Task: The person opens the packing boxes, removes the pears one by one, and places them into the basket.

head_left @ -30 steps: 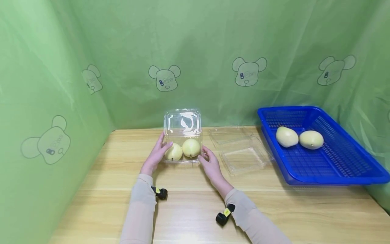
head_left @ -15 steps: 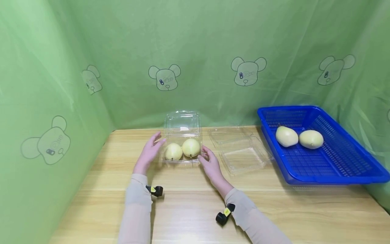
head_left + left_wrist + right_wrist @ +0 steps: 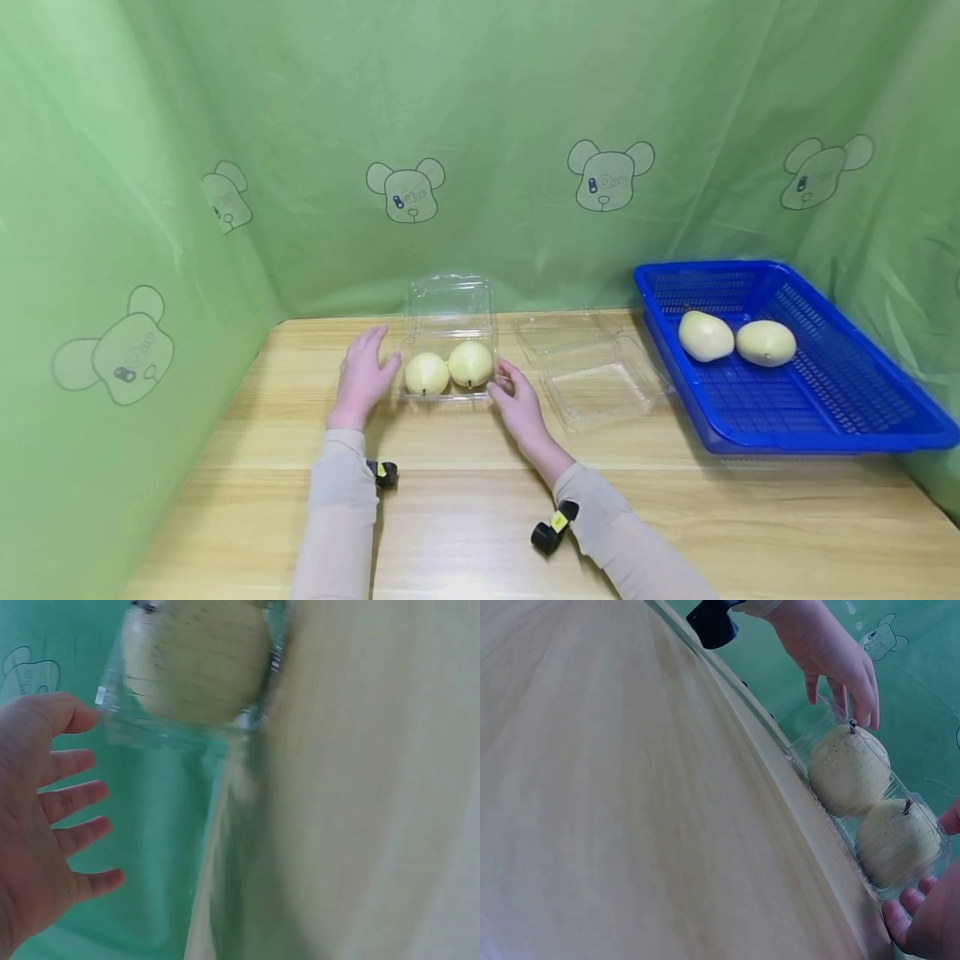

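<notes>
In the head view, two pale yellow pears (image 3: 471, 364) sit side by side in a clear plastic clamshell box (image 3: 450, 398), its lid (image 3: 450, 307) raised at the back. My left hand (image 3: 362, 375) is just left of the box, apart from it. The left wrist view shows that hand's fingers (image 3: 75, 801) spread, with one pear (image 3: 199, 660) behind the box's clear wall. At the box's front right corner, my right hand (image 3: 519, 407) holds the side between thumb and fingers. The right wrist view shows both pear stems upward and that hand (image 3: 930, 919) at the box's end.
A second clear box (image 3: 600, 392) lies opened out to the right on the wooden table (image 3: 465, 517). Beyond it stands a blue basket (image 3: 795, 417) with two pale fruits (image 3: 765, 343). Green cloth (image 3: 510, 100) encloses the back and sides.
My left hand has let go of the box and drawn away to the left. The lid has tipped a little backward. My right hand has stayed at the corner.
</notes>
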The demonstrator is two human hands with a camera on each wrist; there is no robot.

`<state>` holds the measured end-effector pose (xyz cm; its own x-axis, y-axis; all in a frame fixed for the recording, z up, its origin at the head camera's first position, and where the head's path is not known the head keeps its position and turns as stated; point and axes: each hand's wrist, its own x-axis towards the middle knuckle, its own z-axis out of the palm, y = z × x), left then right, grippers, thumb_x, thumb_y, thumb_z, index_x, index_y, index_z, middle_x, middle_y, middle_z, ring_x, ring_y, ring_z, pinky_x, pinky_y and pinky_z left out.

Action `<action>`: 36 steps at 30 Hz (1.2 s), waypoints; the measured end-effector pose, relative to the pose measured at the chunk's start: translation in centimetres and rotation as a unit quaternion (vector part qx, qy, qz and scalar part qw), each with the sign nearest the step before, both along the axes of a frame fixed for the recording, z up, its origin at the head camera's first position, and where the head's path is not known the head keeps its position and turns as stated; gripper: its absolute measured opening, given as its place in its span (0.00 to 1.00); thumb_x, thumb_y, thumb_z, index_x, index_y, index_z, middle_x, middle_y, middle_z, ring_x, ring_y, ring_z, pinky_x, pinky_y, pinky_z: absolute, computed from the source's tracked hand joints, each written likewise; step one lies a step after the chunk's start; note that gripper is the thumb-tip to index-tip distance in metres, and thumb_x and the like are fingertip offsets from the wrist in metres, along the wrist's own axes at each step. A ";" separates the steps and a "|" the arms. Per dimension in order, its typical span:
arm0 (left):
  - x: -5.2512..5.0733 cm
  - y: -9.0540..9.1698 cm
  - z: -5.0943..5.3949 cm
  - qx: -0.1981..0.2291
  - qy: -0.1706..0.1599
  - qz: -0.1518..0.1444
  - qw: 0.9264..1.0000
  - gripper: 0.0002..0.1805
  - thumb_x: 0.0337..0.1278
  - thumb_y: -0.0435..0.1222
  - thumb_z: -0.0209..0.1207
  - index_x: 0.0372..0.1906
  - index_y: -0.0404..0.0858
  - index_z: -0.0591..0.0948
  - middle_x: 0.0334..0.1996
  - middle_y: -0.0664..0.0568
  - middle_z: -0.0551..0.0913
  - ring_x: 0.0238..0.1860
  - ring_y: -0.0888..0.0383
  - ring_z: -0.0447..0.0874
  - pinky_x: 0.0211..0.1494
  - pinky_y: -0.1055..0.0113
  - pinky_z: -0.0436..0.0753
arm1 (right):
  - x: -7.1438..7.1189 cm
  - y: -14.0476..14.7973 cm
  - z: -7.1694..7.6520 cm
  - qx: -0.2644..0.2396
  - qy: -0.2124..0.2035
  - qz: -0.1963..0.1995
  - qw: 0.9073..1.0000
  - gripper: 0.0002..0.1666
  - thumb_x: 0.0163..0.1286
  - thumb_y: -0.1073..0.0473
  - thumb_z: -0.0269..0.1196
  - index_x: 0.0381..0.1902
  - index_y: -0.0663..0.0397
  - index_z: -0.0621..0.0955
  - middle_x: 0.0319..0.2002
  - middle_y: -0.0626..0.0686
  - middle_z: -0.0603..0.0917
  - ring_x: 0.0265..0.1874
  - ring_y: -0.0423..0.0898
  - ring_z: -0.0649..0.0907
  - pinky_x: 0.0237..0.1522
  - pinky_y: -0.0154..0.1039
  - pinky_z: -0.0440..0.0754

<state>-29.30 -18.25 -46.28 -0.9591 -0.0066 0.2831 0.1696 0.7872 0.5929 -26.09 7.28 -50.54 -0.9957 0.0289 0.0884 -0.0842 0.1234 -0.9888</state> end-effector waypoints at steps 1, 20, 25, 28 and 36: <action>0.0 0.0 -0.1 -0.011 -0.001 0.001 1.000 0.34 0.68 0.47 0.52 0.74 0.39 0.61 0.75 0.41 0.60 0.75 0.38 0.54 0.76 0.38 0.53 | 0.0 0.0 0.0 0.001 0.001 0.000 1.000 0.34 0.68 0.65 0.58 0.71 0.60 0.65 0.66 0.63 0.72 0.64 0.59 0.74 0.67 0.54 0.73; 0.2 0.6 -0.9 -0.045 -0.061 -0.015 0.997 0.33 0.70 0.48 0.47 0.73 0.36 0.62 0.74 0.37 0.60 0.77 0.38 0.49 0.77 0.38 0.51 | 0.1 -0.1 1.3 0.051 0.053 -0.014 0.997 0.36 0.65 0.63 0.61 0.71 0.56 0.65 0.68 0.60 0.64 0.66 0.60 0.69 0.67 0.55 0.73; 0.2 0.7 -0.9 -0.056 -0.066 -0.020 0.996 0.32 0.70 0.46 0.48 0.73 0.35 0.62 0.74 0.38 0.60 0.77 0.38 0.49 0.77 0.37 0.51 | -0.3 -0.3 2.7 0.066 0.086 -0.006 0.994 0.36 0.66 0.62 0.61 0.71 0.57 0.64 0.69 0.60 0.65 0.67 0.60 0.68 0.68 0.56 0.70; 0.1 0.7 -0.8 -0.057 -0.073 -0.023 0.995 0.32 0.70 0.46 0.48 0.73 0.35 0.62 0.74 0.38 0.60 0.77 0.39 0.49 0.77 0.38 0.51 | -0.7 -0.5 3.7 0.087 0.098 0.003 0.991 0.36 0.67 0.61 0.61 0.71 0.57 0.65 0.70 0.61 0.64 0.68 0.60 0.67 0.69 0.56 0.70; 0.2 0.7 -0.6 -0.065 -0.077 -0.028 0.995 0.32 0.71 0.44 0.47 0.73 0.33 0.61 0.74 0.37 0.60 0.77 0.38 0.49 0.77 0.39 0.51 | -2.3 -1.5 5.1 0.189 0.097 0.026 0.977 0.40 0.65 0.55 0.64 0.73 0.52 0.63 0.73 0.62 0.60 0.72 0.59 0.62 0.74 0.60 0.60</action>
